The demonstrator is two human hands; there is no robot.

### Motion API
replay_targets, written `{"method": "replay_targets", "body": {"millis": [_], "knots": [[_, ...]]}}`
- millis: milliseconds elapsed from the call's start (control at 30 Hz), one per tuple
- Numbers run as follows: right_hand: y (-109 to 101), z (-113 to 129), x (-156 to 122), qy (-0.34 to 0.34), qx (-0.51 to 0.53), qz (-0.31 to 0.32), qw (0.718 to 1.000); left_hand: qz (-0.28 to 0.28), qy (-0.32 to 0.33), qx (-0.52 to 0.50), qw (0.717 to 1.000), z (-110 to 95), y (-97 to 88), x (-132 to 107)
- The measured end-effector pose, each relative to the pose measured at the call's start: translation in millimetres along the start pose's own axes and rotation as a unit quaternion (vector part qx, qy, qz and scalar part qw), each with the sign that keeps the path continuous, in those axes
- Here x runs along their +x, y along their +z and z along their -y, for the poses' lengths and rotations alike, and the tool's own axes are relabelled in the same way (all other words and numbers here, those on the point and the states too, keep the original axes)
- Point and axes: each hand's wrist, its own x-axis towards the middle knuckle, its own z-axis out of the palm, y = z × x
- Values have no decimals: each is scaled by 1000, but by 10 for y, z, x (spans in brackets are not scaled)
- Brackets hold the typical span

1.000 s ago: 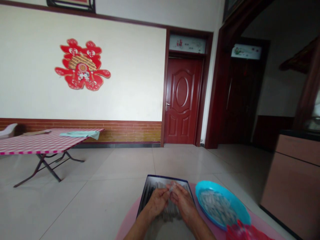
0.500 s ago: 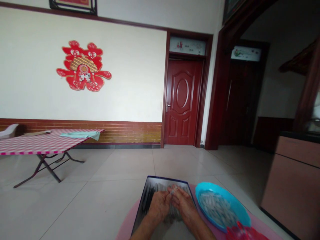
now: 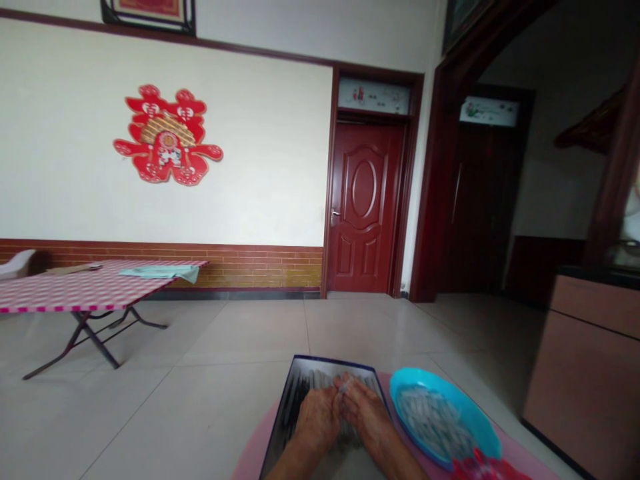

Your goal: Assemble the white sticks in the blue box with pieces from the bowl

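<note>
My left hand (image 3: 320, 410) and my right hand (image 3: 365, 403) meet over a shallow blue-edged tray (image 3: 336, 363). The fingers of both are pinched together around something small and pale, too blurred to name. Dark thin pieces (image 3: 299, 400) lie in a row along the tray's left side. Pale, translucent strips (image 3: 320, 379) line its far middle part, partly hidden under my hands. To the right of my right hand, a bright blue basin (image 3: 413, 377) holds a heap of short whitish, tube-like pieces (image 3: 435, 417).
Tray and basin rest on a pink round surface (image 3: 250, 453). A red scalloped item (image 3: 485, 467) sits by the basin's near edge. On the left stands a folding table (image 3: 100, 287) with a checked cover; a brown cabinet (image 3: 585, 373) is at the right.
My hands stay together over the tray, with only slight finger movement. The whole view has shifted down by a few pixels; tray and basin lie as before.
</note>
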Motion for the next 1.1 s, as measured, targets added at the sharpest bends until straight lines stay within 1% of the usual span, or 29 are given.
{"method": "replay_targets", "body": {"millis": [300, 400, 467, 533, 600, 633, 667, 733, 800, 867, 933, 1033, 1100], "knots": [[-25, -40, 18, -6, 11, 12, 1000, 14, -18, 41, 999, -31, -11, -12], [-29, -49, 19, -13, 2, 10, 1000, 8, -15, 33, 999, -7, 9, -3], [-13, -42, 9, -17, -6, 6, 1000, 4, 2, 11, 1000, 13, 5, 8], [16, -14, -8, -29, -19, -10, 999, 5, 27, -11, 1000, 14, -32, 12], [39, 37, -22, -74, -53, -61, 994, 19, 45, -19, 999, -10, -104, 4], [42, 67, -24, -110, -77, -101, 986, 34, 49, -14, 998, -28, -147, -2], [38, 98, -21, -157, -110, -156, 969, 51, 50, -12, 997, -47, -190, -8], [11, 152, -9, -177, -132, -203, 954, 96, 60, -21, 993, -76, -265, -17], [-18, 188, -2, -189, -149, -232, 942, 142, 60, -25, 988, -85, -312, -24], [-25, 207, -11, -202, -163, -244, 934, 191, 60, -27, 979, -84, -340, -32], [-9, 213, -31, -231, -196, -244, 921, 242, 63, -27, 968, -91, -364, -39], [21, 206, -56, -282, -268, -230, 892, 313, 66, -20, 947, -147, -428, -57], [28, 196, -63, -296, -303, -212, 880, 350, 70, -13, 934, -210, -492, -89]]}}
